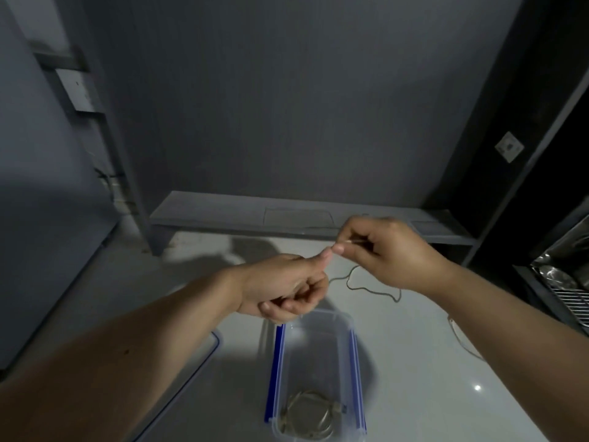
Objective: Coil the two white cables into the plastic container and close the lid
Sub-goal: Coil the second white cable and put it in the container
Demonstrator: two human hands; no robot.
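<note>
A clear plastic container (314, 346) with blue side clips stands open on the white table, and one coiled white cable (307, 416) lies in its near end. Above its far end my left hand (283, 285) is closed, thumb up, on part of the second white cable (366, 287). My right hand (385, 250) pinches the same cable just right of the left thumb. The rest of that cable trails in loose bends on the table below my right hand. The clear lid (208, 349) with a blue edge lies left of the container, mostly hidden by my left forearm.
A low grey shelf (287, 218) runs along the wall behind the table. A metal rack (567, 291) sits at the right edge. A thin curved wire or cable (462, 339) lies on the table by my right forearm.
</note>
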